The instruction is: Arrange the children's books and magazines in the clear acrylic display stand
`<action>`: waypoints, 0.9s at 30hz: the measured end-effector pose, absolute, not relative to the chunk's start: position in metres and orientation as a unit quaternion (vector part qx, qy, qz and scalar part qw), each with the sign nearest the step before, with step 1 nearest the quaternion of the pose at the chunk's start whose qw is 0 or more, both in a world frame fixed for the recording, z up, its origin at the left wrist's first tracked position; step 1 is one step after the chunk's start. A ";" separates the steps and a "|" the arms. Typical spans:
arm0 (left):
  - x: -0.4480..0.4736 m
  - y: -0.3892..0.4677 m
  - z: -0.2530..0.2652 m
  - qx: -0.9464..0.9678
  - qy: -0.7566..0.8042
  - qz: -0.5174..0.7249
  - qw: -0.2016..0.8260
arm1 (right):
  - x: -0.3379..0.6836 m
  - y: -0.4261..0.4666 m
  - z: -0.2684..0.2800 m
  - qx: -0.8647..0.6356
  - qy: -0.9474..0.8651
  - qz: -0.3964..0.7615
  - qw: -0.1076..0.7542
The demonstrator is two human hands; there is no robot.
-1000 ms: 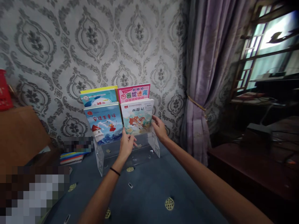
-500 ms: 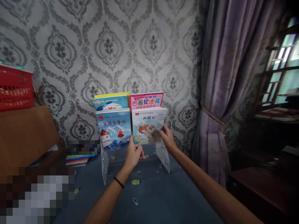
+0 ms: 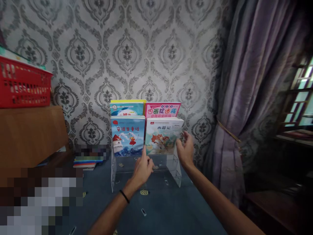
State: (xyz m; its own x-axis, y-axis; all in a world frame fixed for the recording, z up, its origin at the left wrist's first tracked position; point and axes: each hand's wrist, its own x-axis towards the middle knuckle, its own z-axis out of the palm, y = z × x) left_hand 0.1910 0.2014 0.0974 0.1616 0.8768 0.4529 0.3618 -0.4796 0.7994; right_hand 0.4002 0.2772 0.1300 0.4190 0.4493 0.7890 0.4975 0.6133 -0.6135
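Observation:
A clear acrylic book rack stands on the dark blue tabletop and bears books in two tiers. In front are a blue picture book on the left and a pale picture book on the right. Behind them rise a teal book and a pink book. My left hand has its index finger stretched up to the lower gap between the two front books, its other fingers loosely bent. Beside the pale book's right edge, my right hand is open, fingers apart, holding nothing.
A red plastic basket sits on a brown wooden box at the left. Several thin books are stacked on the table left of the rack. Patterned wallpaper lies behind, and a tied purple curtain hangs at the right.
My right hand has come off the pale book's edge, moving slightly right, and its fingers have spread. The left hand stays at the books' lower edge. The view has shifted left.

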 end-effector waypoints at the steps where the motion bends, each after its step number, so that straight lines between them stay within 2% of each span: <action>1: 0.189 0.201 0.099 0.715 0.435 0.479 0.267 | 0.398 0.271 0.139 -0.433 -0.549 -0.060 0.712; 5: 0.185 0.202 0.110 0.718 0.437 0.472 0.266 | 0.395 0.256 0.190 -0.405 -0.610 -0.182 0.657; 8: 0.185 0.205 0.118 0.722 0.429 0.468 0.276 | 0.404 0.260 0.227 -0.450 -0.630 -0.195 0.602; 12: 0.191 0.209 0.120 0.715 0.412 0.478 0.299 | 0.422 0.272 0.259 -0.511 -0.672 -0.132 0.521; 16: 0.197 0.210 0.117 0.695 0.396 0.505 0.325 | 0.431 0.279 0.270 -0.541 -0.691 -0.032 0.478; 27: 0.205 0.213 0.124 0.650 0.385 0.530 0.385 | 0.435 0.289 0.262 -0.518 -0.680 0.056 0.516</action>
